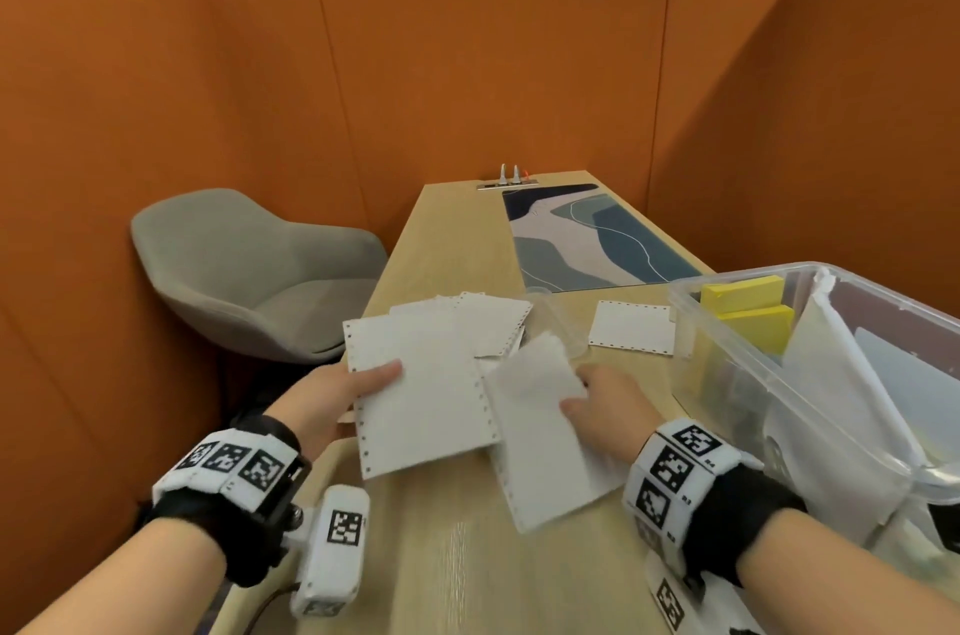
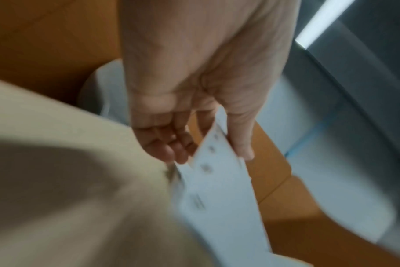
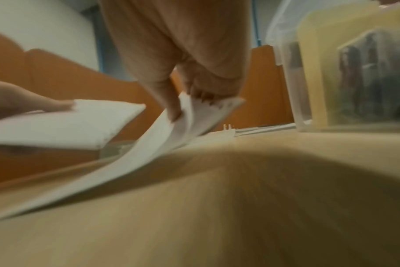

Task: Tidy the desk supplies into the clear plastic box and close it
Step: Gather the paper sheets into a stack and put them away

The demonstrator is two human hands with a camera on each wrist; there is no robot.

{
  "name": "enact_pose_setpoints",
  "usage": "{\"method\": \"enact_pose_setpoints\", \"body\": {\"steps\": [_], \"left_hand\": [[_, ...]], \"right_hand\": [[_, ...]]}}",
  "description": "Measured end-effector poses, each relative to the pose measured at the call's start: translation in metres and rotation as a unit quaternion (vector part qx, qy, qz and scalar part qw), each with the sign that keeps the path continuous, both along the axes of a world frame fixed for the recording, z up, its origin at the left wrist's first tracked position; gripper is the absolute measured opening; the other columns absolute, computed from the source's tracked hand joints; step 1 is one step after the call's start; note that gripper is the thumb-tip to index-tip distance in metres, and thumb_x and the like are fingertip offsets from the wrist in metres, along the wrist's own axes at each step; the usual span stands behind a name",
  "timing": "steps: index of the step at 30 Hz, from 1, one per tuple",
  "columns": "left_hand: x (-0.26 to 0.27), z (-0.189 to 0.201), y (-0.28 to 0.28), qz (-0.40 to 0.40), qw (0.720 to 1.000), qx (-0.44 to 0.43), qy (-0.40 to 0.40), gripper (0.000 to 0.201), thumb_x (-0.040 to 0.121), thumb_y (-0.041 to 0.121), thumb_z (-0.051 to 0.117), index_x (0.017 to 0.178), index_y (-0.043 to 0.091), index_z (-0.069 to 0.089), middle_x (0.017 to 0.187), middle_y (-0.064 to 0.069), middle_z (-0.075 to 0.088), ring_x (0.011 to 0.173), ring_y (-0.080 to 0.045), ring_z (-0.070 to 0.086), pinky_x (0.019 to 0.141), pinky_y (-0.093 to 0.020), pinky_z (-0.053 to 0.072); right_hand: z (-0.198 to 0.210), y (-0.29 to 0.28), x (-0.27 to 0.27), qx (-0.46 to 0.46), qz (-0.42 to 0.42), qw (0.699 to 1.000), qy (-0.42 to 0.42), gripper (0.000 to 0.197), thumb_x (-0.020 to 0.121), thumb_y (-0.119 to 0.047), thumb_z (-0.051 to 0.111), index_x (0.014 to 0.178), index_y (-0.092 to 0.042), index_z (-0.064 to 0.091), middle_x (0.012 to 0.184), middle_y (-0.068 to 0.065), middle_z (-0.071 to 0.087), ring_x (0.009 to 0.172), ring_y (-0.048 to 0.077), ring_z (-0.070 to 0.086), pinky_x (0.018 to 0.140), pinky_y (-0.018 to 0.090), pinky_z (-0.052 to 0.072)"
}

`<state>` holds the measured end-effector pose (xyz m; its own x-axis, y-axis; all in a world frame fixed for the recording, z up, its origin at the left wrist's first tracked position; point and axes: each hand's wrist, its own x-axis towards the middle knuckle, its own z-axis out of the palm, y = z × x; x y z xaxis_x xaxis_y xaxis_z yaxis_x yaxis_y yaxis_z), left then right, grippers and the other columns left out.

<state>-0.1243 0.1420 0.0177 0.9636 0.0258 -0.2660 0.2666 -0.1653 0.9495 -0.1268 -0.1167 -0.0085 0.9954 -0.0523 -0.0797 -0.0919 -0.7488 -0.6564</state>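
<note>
White perforated paper sheets lie scattered on the wooden desk (image 1: 467, 572). My left hand (image 1: 337, 393) pinches a large sheet (image 1: 421, 400) by its left edge, thumb on top; the left wrist view shows that sheet (image 2: 219, 180) between thumb and fingers. My right hand (image 1: 608, 406) pinches a narrower sheet (image 1: 540, 437) lifted off the desk, seen bent in the right wrist view (image 3: 162, 133). More sheets (image 1: 467, 317) lie behind, and one sheet (image 1: 631, 327) lies apart near the box. The clear plastic box (image 1: 737, 354) stands open at the right, holding yellow pads (image 1: 748, 307) and white papers.
A patterned desk mat (image 1: 587, 239) lies farther back, with a power outlet (image 1: 506, 182) at the desk's far end. A grey chair (image 1: 249, 271) stands left of the desk. Orange partition walls (image 1: 467, 63) enclose the space.
</note>
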Motion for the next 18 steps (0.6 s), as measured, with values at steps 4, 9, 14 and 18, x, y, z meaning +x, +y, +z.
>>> {"method": "enact_pose_setpoints", "body": {"steps": [4, 9, 14, 18], "left_hand": [[0.000, 0.002, -0.026, -0.086, 0.996, -0.037, -0.010, 0.038, 0.082, 0.029, 0.065, 0.117, 0.015, 0.063, 0.113, -0.005, 0.071, 0.103, -0.023, 0.065, 0.081, -0.035, 0.050], [0.012, -0.005, -0.064, -0.071, 0.995, -0.069, -0.025, 0.033, 0.083, 0.010, 0.066, 0.116, 0.008, 0.063, 0.113, -0.009, 0.071, 0.104, -0.027, 0.066, 0.090, -0.041, 0.053], [0.035, 0.000, -0.055, 0.031, 0.989, -0.117, -0.081, 0.042, 0.080, 0.007, 0.069, 0.119, 0.013, 0.054, 0.114, -0.006, 0.068, 0.105, -0.027, 0.065, 0.099, -0.050, 0.045], [0.049, -0.003, -0.034, 0.051, 0.984, -0.151, -0.083, 0.052, 0.077, 0.008, 0.072, 0.124, 0.016, 0.052, 0.114, -0.006, 0.069, 0.105, -0.026, 0.066, 0.099, -0.049, 0.047]], "right_hand": [[0.010, 0.000, 0.010, 0.186, -0.052, 0.978, -0.077, 0.022, 0.091, -0.014, 0.048, 0.108, -0.006, 0.059, 0.109, 0.010, 0.065, 0.094, 0.024, 0.060, 0.076, 0.029, 0.050], [0.013, 0.008, 0.029, 0.254, -0.040, 0.962, -0.091, 0.030, 0.096, -0.023, 0.039, 0.089, -0.004, 0.061, 0.090, 0.008, 0.067, 0.086, 0.024, 0.061, 0.077, 0.032, 0.049], [0.003, -0.011, 0.061, -0.020, -0.092, 0.995, -0.045, 0.042, 0.088, -0.002, 0.042, 0.130, -0.005, 0.044, 0.131, 0.015, 0.052, 0.119, 0.030, 0.050, 0.095, 0.035, 0.042], [-0.008, -0.022, 0.086, -0.193, -0.087, 0.977, 0.036, 0.040, 0.086, -0.006, 0.045, 0.126, -0.005, 0.038, 0.130, 0.017, 0.044, 0.122, 0.032, 0.043, 0.100, 0.039, 0.039]]}}
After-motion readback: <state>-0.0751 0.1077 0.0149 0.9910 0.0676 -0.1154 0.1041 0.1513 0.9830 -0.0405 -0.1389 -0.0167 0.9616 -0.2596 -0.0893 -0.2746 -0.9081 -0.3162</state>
